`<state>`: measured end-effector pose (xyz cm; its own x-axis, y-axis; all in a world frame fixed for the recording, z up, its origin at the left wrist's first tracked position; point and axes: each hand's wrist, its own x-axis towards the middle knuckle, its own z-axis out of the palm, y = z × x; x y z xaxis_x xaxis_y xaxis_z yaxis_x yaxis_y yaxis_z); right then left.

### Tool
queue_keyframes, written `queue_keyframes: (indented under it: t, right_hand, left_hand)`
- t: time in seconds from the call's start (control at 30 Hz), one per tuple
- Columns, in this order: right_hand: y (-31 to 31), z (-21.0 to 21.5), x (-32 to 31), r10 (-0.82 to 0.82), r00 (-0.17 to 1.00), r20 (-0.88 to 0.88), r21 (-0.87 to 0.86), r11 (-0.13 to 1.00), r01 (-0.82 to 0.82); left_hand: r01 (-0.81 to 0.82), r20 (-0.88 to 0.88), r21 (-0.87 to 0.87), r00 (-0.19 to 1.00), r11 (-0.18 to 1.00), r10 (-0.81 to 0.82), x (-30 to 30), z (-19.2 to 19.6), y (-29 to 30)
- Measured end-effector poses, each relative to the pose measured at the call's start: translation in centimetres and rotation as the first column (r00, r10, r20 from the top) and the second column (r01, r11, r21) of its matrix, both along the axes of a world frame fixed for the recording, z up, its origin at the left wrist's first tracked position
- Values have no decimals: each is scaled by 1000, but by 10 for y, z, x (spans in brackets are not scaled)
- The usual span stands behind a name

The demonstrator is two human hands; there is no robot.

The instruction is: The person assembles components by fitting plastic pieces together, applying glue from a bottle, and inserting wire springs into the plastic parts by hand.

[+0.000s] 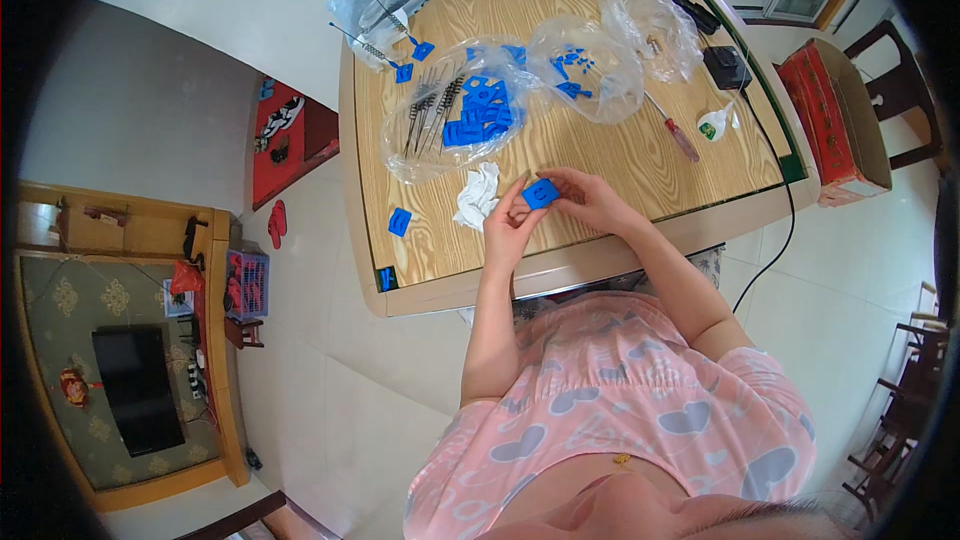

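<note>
Blue plate at the centre of the frame looks raised over the near part of the wood-grained table, whose rim curves close below, so a slip there could let it skid off onto the floor. The large clear bag at upper centre-left lies open-looking over coiled rods and loose blue pieces; a careless pull on its film could tangle the rods or scatter the pieces. The left hand and right hand close on the plate together, pinching it by its sides with their fingertips; uneven pressure might twist it free. Just beside the left hand, the crumpled white tissue could catch on the fingers and be dragged along. The red-handled screwdriver, right of centre, may roll if a forearm brushes it. Smallest of all, the tiny blue parts in the middle bag, upper centre, would probably be hardest to recover if that film were tipped
</note>
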<state>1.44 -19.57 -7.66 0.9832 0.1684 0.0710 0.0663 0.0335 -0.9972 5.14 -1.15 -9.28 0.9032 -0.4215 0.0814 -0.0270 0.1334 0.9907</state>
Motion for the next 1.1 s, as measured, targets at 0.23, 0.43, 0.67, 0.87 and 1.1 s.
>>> queue_keyframes:
  t: [0.23,0.43,0.67,0.87,1.1]
  right_hand:
    - [0,-3,0,-39,999,26,-18,999,40]
    - [1,5,-1,-43,999,24,-80,996,44]
    - [2,3,-1,-72,997,13,-28,997,73]
    - [2,0,0,-51,999,0,-10,999,51]
    - [1,4,-1,-62,998,25,-14,998,63]
  left_hand:
    - [-13,25,38,1000,999,12,0,0,1]
    - [-39,13,36,999,999,39,1,-3,1]
    - [-29,7,8,1000,1000,29,0,-2,1]
    - [-21,10,15,1000,1000,21,2,-4,2]
    - [1,-37,-82,999,997,-4,3,4,4]
